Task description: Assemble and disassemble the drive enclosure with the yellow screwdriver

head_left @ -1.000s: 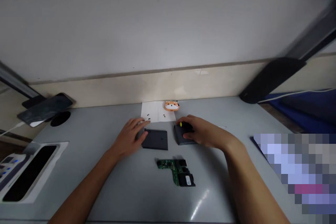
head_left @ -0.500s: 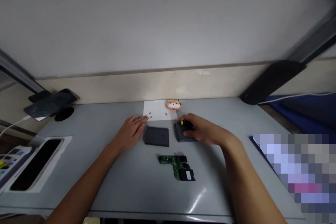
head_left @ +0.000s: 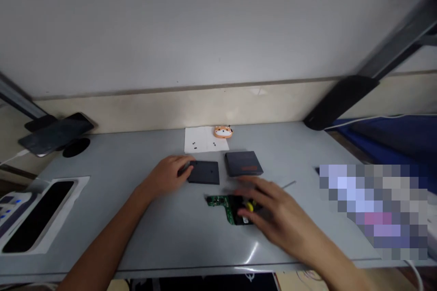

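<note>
Grey desk [head_left: 150, 241]: far white paper [head_left: 204, 141], bearing tiny dark parts [head_left: 195, 148] and an orange case [head_left: 223, 132].
Dark box [head_left: 242, 160]: right of dark panel [head_left: 205, 173], beyond the circuit board [head_left: 220, 202].
Left hand [head_left: 168, 173]: at panel's left edge; clamped or not, I can't tell.
Right hand [head_left: 276, 211]: above the board, I see fingers curled round a yellow-ended tool [head_left: 250, 208].

The worktop [head_left: 164, 245] looks smooth and faintly glossy, the flat panel [head_left: 205, 173] and casing [head_left: 242, 160] matt plastic, the sheet [head_left: 203, 140] matt paper.

Your left hand [head_left: 170, 173] touches the dark panel [head_left: 206, 173]; your right hand [head_left: 278, 211] holds a screwdriver [head_left: 250, 207] toward the counter [head_left: 184, 241]'s front edge.
</note>
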Available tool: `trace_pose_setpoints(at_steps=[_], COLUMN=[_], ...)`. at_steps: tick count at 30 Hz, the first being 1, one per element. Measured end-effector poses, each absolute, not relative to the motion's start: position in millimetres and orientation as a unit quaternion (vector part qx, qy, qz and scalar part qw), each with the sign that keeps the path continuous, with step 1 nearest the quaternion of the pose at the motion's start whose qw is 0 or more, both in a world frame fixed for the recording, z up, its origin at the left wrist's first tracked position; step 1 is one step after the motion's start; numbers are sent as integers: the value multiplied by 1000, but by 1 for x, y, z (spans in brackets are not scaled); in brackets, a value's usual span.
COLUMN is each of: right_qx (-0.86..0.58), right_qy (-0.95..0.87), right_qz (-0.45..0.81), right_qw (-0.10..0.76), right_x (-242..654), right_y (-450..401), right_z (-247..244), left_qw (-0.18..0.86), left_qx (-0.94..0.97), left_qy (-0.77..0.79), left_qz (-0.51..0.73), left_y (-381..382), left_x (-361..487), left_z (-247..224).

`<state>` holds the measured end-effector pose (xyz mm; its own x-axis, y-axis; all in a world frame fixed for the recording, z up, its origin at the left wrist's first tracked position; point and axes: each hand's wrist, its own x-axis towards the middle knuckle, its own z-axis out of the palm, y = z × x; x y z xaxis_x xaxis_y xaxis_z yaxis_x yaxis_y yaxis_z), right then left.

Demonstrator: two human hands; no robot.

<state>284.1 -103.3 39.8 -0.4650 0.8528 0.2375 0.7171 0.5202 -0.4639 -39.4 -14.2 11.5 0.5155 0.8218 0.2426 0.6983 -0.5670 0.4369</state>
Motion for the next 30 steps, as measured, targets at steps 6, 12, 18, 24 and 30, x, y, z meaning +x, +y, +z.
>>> trace_pose_setpoints(at_steps=[6, 12, 18, 24, 30], right_qx=[-459, -425, -378, -355, -351], right_qy=[-855, -876, -911, -916, -908], right_qz=[175, 119, 80, 118, 120], right_qw=[165, 195, 145, 147, 196], right_x=[281, 272, 243, 233, 234], right_y=[-130, -87, -17, -11, -15], right_z=[14, 43, 64, 48, 33], left_qw=[144, 137, 153, 122, 121], left_qx=[845, 835, 847, 857, 866], left_qy=[477, 505, 471, 474, 460], left_qz=[195, 168, 192, 161, 156], left_y=[-14, -13, -10, -7, -8], left_x=[-40, -42, -48, -47, -45], left_z=[10, 14, 12, 3, 3])
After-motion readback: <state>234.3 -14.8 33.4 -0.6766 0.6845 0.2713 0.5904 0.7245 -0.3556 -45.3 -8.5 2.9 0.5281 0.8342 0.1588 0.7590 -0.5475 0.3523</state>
